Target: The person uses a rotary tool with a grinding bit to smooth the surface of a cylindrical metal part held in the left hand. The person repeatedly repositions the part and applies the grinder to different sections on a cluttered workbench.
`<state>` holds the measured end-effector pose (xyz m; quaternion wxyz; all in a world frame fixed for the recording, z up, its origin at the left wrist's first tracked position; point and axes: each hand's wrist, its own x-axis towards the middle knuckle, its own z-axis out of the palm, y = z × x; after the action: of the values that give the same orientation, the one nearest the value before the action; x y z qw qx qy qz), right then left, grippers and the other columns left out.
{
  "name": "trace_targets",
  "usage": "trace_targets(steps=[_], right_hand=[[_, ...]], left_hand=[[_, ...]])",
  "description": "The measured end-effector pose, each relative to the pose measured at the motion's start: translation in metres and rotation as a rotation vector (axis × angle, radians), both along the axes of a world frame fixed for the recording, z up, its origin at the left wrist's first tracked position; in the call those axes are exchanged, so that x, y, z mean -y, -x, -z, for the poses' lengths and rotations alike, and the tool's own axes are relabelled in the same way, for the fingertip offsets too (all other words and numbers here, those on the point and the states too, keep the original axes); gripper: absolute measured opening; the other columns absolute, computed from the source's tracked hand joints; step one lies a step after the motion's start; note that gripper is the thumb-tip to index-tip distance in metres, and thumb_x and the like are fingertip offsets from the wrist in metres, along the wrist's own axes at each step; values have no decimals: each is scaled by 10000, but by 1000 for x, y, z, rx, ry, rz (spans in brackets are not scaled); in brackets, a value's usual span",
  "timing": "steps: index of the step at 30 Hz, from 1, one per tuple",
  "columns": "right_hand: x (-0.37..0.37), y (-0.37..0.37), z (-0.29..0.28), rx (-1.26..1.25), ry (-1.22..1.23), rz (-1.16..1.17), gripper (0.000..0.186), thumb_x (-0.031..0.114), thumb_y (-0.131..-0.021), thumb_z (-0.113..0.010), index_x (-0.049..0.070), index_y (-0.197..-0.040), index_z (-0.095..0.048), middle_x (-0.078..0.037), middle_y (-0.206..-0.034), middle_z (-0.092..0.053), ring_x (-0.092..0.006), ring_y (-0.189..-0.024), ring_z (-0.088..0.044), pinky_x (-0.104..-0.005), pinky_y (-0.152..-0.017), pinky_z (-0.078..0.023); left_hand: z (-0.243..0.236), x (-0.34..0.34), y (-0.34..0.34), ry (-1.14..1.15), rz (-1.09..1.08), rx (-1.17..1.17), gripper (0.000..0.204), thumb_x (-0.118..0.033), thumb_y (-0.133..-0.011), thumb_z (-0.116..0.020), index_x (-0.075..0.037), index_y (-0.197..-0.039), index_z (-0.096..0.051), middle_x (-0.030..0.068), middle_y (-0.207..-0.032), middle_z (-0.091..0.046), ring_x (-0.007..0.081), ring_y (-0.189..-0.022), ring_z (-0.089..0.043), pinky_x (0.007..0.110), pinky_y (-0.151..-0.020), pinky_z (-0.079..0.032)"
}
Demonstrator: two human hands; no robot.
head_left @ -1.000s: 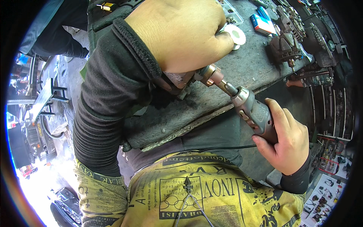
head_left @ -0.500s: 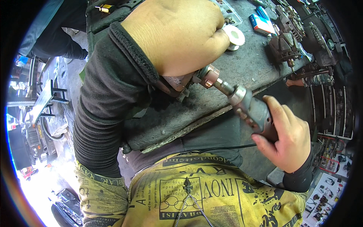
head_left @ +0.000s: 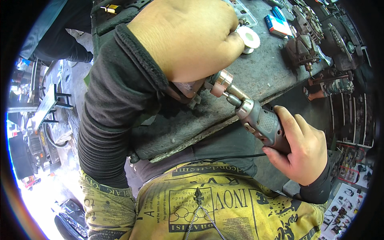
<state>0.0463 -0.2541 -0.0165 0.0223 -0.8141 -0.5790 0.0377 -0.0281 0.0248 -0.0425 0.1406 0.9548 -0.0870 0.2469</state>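
Note:
My right hand (head_left: 300, 148) is wrapped round a grey rotary tool (head_left: 266, 125), its metal nose pointing up and left. The tool's tip is close beside a copper-coloured cylinder (head_left: 221, 83) with a metal shaft (head_left: 239, 93) sticking out; whether they touch I cannot tell. My left hand (head_left: 192, 38) is closed above that cylinder, its back toward me. It hides whatever its fingers grip. A dark metal block (head_left: 186, 94) shows under the left wrist. Just right of the left knuckles stands a white spool (head_left: 249, 39).
On the dark workbench (head_left: 180, 134) are a clear parts box (head_left: 245, 16), a red, white and blue carton (head_left: 277, 26) and greasy machine parts (head_left: 302, 52). A black cord (head_left: 236, 157) crosses my lap. Other people's legs show at upper left and right.
The rotary tool has shifted left and slightly down, its tip now below the shaft beside the copper-coloured cylinder. My left hand has barely moved. More of a bystander's leg shows at right.

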Motion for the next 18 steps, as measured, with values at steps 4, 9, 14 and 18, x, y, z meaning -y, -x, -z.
trace_targets(steps=[4,9,14,18], right_hand=[[-1,-1,0,19,-49,27,716,240,-721,-859,11,-1340,-581,-108,-821,-586,-301,-661,-645,-406,-567,-520],[-2,1,-1,9,19,-32,704,240,-723,-858,12,-1330,-585,-111,-829,-594,-300,-663,-648,-408,-568,-519],[-2,-1,-1,28,-44,20,707,239,-721,-864,18,-1333,-588,-104,-822,-589,-298,-664,-651,-396,-571,-523],[-2,-1,0,10,-18,-8,714,239,-717,-864,14,-1336,-587,-112,-837,-600,-299,-666,-651,-398,-571,-521]], left_hand=[[0,0,0,-25,-2,-1,264,-234,-908,-571,-25,-802,-692,181,-747,-680,386,-717,-677,466,-681,-548],[-2,-2,-1,28,-20,-78,282,-244,-911,-562,-22,-795,-692,185,-738,-679,389,-711,-678,466,-685,-550],[-2,-1,-2,48,-48,-123,292,-246,-913,-552,-20,-793,-693,186,-738,-681,387,-711,-680,464,-687,-551],[-2,-1,-1,5,-6,-62,284,-240,-907,-555,-18,-796,-691,186,-738,-677,388,-711,-674,464,-683,-547]])
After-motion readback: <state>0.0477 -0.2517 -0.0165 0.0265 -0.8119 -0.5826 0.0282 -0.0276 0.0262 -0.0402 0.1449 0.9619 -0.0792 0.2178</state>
